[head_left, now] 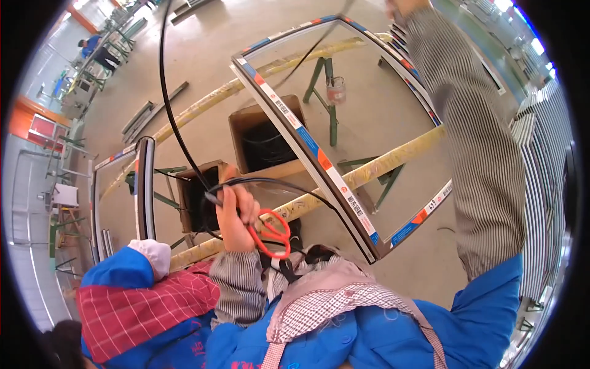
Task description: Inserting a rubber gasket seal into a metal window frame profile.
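Note:
My left hand (236, 212) is closed in front of me, holding scissors whose red handles (270, 234) stick out beside the palm. A black rubber strip (169, 104) also runs through its fingers, with one length rising to the upper edge and another (289, 182) curving right toward a window frame (313, 147). That frame carries printed protective tape and lies across bars. My right arm stretches far forward over the frame's right side. At the top edge my right hand (407, 6) is cut off, with its fingers mostly hidden.
Yellow-wrapped bars (393, 157) rest on green trestles (333, 117). Below stand two cardboard boxes (236, 138) with black strip coiled inside. At my left is a co-worker in a red plaid sleeve (147, 313), near another frame (145, 190). Stacked profiles (534, 203) lie at right.

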`<state>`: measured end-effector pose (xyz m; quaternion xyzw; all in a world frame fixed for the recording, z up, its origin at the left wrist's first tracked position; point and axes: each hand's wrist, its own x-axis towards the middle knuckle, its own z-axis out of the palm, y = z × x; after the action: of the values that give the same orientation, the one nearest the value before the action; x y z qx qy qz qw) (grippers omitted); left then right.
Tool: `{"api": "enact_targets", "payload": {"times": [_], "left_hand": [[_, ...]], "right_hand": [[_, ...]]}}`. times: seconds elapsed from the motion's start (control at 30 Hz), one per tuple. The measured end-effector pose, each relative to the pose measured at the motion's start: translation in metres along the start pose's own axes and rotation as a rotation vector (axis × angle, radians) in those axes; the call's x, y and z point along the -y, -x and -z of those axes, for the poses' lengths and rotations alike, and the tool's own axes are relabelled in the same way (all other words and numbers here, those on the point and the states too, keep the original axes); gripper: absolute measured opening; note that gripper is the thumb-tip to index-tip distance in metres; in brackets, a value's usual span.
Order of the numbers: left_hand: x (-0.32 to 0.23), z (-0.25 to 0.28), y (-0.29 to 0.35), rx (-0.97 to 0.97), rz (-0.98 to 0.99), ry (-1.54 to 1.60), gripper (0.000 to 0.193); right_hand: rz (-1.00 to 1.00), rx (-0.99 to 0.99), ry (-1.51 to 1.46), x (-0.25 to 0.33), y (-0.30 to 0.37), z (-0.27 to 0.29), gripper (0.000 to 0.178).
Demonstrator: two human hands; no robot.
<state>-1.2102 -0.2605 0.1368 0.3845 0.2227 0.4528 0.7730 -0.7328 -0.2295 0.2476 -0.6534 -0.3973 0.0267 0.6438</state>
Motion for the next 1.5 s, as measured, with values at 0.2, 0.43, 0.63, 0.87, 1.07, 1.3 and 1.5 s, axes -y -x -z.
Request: {"api": "enact_targets", "payload": {"times": [0.2,0.43,0.63,0.87,1.07,1.3,1.5], "left_hand": [[0.034,0.012,-0.162,0.01,0.22,-0.169,0.025],[0.131,0.064,-0.301,0.062,0.483,-0.32,0.022],[0.174,0.058,-0.341,0.09,0.525,-0.311,0.015],[0.172,0.093,-0.39,0.007,0.589,-0.19,0.018],[0.154,0.106,-0.451,-0.007,0.536,-0.237,0.017],[0.142,0.09,-0.521,0.107,0.47,-0.144,0.017],[0.061,0.126,-0.642,0.085,0.311,-0.211,0.02]], "right_hand": [[-0.284,0.518,0.762,0.005,0.308,0.035,0.028],[-0.513,0.898,1.159,0.042,0.463,0.012,0.042],[-0.509,0.977,1.212,0.004,0.397,-0.052,0.057],[-0.671,1.04,1.11,-0.002,0.351,-0.082,0.06],[-0.899,1.292,1.278,0.021,0.33,-0.094,0.065],[-0.58,1.037,1.247,-0.085,0.153,-0.25,0.044],[-0.784,1.339,1.263,-0.045,0.183,-0.225,0.054]]}}
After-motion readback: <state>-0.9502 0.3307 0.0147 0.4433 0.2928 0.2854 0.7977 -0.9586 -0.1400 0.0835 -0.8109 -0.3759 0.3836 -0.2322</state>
